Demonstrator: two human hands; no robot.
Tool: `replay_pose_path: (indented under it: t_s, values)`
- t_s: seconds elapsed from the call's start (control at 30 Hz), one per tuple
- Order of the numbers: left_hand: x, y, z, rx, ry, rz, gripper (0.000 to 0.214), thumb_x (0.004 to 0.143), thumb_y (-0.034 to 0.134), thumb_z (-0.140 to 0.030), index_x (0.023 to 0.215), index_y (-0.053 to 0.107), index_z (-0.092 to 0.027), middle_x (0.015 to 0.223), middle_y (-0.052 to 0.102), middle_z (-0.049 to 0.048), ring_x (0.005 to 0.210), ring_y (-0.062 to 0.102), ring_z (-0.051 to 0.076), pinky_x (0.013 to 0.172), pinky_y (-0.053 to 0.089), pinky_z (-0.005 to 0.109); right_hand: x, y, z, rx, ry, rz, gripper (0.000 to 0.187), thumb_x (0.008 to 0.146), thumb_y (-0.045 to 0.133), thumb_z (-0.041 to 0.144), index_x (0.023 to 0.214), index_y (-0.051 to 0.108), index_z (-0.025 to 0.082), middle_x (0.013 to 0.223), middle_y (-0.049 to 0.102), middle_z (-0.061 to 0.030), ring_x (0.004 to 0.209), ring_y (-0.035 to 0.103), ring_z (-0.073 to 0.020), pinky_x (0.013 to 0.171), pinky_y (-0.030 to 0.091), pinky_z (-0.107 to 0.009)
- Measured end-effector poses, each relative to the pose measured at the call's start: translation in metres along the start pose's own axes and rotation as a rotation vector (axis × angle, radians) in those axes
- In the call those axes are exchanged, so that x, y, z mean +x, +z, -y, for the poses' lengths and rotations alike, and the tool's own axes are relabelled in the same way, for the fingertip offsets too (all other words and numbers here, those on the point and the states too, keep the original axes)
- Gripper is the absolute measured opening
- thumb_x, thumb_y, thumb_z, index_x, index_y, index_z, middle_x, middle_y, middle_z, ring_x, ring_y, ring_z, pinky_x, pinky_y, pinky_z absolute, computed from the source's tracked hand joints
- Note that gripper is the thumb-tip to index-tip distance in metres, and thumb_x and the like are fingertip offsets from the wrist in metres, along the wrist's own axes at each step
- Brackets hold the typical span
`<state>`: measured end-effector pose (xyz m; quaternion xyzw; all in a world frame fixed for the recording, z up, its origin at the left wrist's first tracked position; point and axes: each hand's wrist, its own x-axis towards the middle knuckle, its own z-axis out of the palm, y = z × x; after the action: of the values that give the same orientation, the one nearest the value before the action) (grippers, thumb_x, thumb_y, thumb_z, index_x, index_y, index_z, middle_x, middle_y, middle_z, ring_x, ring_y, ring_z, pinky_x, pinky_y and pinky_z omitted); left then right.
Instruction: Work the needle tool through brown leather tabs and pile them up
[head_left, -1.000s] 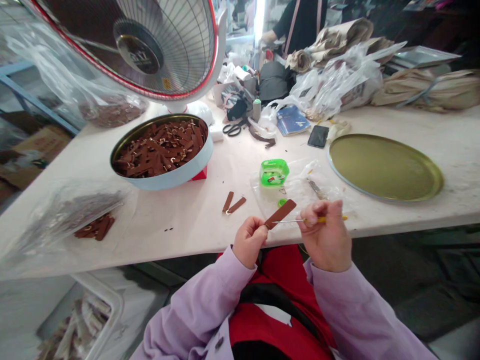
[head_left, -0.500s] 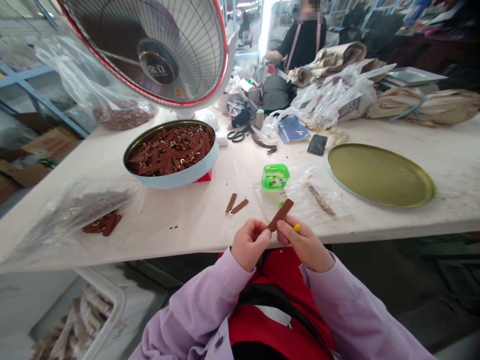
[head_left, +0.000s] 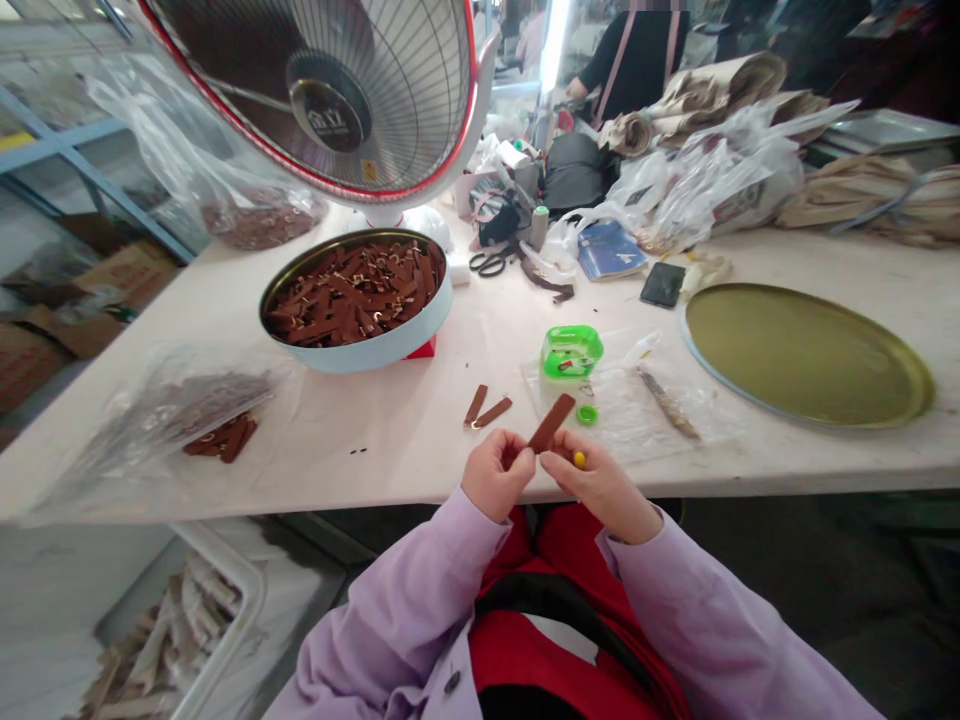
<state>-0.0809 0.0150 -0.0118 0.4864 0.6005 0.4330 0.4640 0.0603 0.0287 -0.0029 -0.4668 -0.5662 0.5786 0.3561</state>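
My left hand [head_left: 498,474] is closed, pinching the lower end of a flat brown leather tab [head_left: 553,422] that sticks up between my hands. Close beside it, my right hand [head_left: 606,488] is also closed, its thumb near the tab's lower end. A small tool with a rounded yellow end [head_left: 580,460] is tucked in my right fingers; the rest of it is hidden. Two brown tabs with metal loops [head_left: 493,411] lie on the table just beyond my left hand. Behind my right hand are a green-and-clear container [head_left: 571,352] and a round green cap [head_left: 586,414].
A round tin [head_left: 360,350] heaped with brown tabs stands left, below a large fan [head_left: 322,100]. Plastic bags [head_left: 172,400] with tabs lie further left. A gold tin lid [head_left: 810,350] is at right. Scissors [head_left: 487,264] and a phone [head_left: 663,285] lie behind. Someone in black stands across the table.
The camera view has shifted, so the table's things appear further right. My right thumb has slid down from the tab's face toward its lower end. The green cap now shows fully.
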Motion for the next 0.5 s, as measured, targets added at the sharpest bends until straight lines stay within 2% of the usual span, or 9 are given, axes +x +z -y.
replay_pose_path:
  t_s: [0.07, 0.13, 0.23, 0.3, 0.4, 0.5]
  values:
    - [0.018, -0.013, 0.013, 0.110, -0.040, -0.086, 0.012, 0.070, 0.052, -0.028, 0.069, 0.052, -0.017, 0.052, 0.053, -0.0045, 0.047, 0.048, 0.008, 0.048, 0.038, 0.020, 0.003, -0.003, -0.004, 0.052, 0.012, -0.069, 0.030, 0.075, 0.055, 0.041, 0.094, 0.055, 0.018, 0.053, 0.031, 0.0083, 0.046, 0.030, -0.0079, 0.042, 0.024, -0.022]
    - [0.038, -0.026, 0.029, 0.252, -0.080, -0.156, 0.014, 0.072, 0.051, -0.029, 0.073, 0.055, -0.016, 0.055, 0.057, -0.0030, 0.050, 0.052, 0.009, 0.050, 0.041, 0.021, 0.006, -0.006, -0.008, 0.054, 0.027, -0.142, 0.034, 0.077, 0.053, 0.045, 0.098, 0.055, 0.018, 0.054, 0.031, 0.0079, 0.045, 0.029, -0.0080, 0.042, 0.023, -0.022]
    - [0.061, -0.042, 0.050, 0.406, -0.107, -0.202, 0.014, 0.073, 0.050, -0.026, 0.073, 0.059, -0.016, 0.056, 0.059, -0.0006, 0.055, 0.056, 0.012, 0.054, 0.043, 0.023, 0.008, -0.008, -0.014, -0.014, 0.057, -0.124, 0.034, 0.078, 0.052, 0.047, 0.095, 0.057, 0.018, 0.055, 0.035, 0.0060, 0.048, 0.033, -0.0092, 0.043, 0.025, -0.023]
    - [0.068, -0.048, 0.057, 0.467, -0.101, -0.202, 0.014, 0.074, 0.050, -0.024, 0.072, 0.061, -0.016, 0.058, 0.061, 0.0009, 0.057, 0.057, 0.014, 0.057, 0.044, 0.025, 0.009, -0.008, -0.018, -0.051, 0.081, -0.092, 0.034, 0.078, 0.051, 0.048, 0.094, 0.058, 0.019, 0.054, 0.036, 0.0056, 0.048, 0.034, -0.0099, 0.043, 0.025, -0.023]
    - [0.066, -0.063, 0.051, 0.542, -0.065, -0.185, 0.018, 0.077, 0.047, -0.025, 0.078, 0.063, -0.017, 0.069, 0.065, 0.0034, 0.064, 0.058, 0.015, 0.063, 0.044, 0.026, 0.012, -0.012, -0.022, -0.082, 0.115, -0.111, 0.035, 0.078, 0.051, 0.049, 0.093, 0.059, 0.019, 0.052, 0.036, 0.0054, 0.047, 0.034, -0.0104, 0.043, 0.026, -0.024]
    - [0.062, -0.100, 0.026, 0.641, 0.054, -0.278, 0.023, 0.080, 0.046, -0.031, 0.088, 0.062, -0.017, 0.082, 0.065, 0.0056, 0.073, 0.057, 0.015, 0.069, 0.044, 0.027, 0.014, -0.018, -0.021, -0.092, 0.139, -0.168, 0.036, 0.078, 0.050, 0.050, 0.091, 0.060, 0.019, 0.051, 0.038, 0.0047, 0.048, 0.036, -0.0111, 0.043, 0.027, -0.024]
